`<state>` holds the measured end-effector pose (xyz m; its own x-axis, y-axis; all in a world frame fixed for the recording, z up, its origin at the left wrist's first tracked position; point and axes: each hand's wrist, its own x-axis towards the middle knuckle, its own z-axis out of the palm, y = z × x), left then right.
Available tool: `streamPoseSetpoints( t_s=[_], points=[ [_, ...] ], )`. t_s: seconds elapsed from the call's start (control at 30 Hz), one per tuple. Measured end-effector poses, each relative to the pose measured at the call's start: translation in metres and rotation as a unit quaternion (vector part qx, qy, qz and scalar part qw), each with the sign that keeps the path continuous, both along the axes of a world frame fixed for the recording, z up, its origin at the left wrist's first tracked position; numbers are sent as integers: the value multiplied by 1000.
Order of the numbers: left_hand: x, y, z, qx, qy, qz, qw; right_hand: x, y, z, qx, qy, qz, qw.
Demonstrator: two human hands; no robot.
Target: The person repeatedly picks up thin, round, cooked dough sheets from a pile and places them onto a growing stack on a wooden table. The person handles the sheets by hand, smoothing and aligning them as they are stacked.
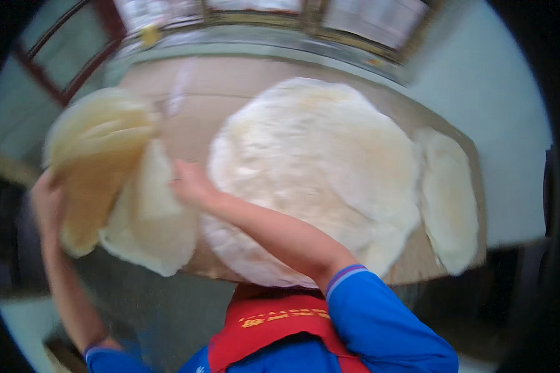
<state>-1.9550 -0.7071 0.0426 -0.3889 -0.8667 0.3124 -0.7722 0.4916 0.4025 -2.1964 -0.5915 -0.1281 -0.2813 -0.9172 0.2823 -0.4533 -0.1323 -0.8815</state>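
A large, thin, pale flatbread sheet (pixel 105 135) hangs in loose folds at the table's left end, its inner face yellowish brown. My left hand (pixel 49 200) grips it by the left edge. At the sheet's right edge, my right hand (pixel 191 182) has its fingers closed on the border, though motion blurs the fingertips. The lower part droops past the front edge of the table. Right of my hands lies a wide round stack of pale flatbreads (pixel 308 154), partly covered by my right forearm.
A narrow folded flatbread (pixel 450 200) lies along the right end of the brown table (pixel 205 116). Behind the table runs a window sill (pixel 261 37) with a small yellow object (pixel 150 35). A red-framed door or window (pixel 70 88) stands at the left, a pale wall (pixel 504 140) at the right.
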Motion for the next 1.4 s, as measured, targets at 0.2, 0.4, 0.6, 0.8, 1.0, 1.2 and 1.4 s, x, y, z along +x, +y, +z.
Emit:
streamPoseSetpoints(
  t_s=[0.2, 0.4, 0.6, 0.8, 1.0, 1.2, 1.4],
  points=[
    [53, -10, 63, 9, 28, -12, 999, -183, 127, 152, -166, 32, -107, 980],
    [-44, -6, 73, -57, 36, -109, 992, -398, 394, 184, -15, -94, -390, 916],
    [-234, 81, 127, 65, -66, -147, 985, -534, 612, 72, 188, 18, -594, 782],
    [-456, 180, 155, -18, -92, -218, 971, -541, 646, 34, 235, 350, -429, 799],
    [-633, 331, 236, -272, -75, -337, 898, -560, 645, -40, 224, 413, -341, 815],
    [-760, 614, 91, -416, -61, -537, 732, -562, 674, -29, 239, 380, -373, 812],
    [-784, 754, -136, -40, -269, -708, 652, -533, 781, -43, 315, 297, -470, 769]
  ],
)
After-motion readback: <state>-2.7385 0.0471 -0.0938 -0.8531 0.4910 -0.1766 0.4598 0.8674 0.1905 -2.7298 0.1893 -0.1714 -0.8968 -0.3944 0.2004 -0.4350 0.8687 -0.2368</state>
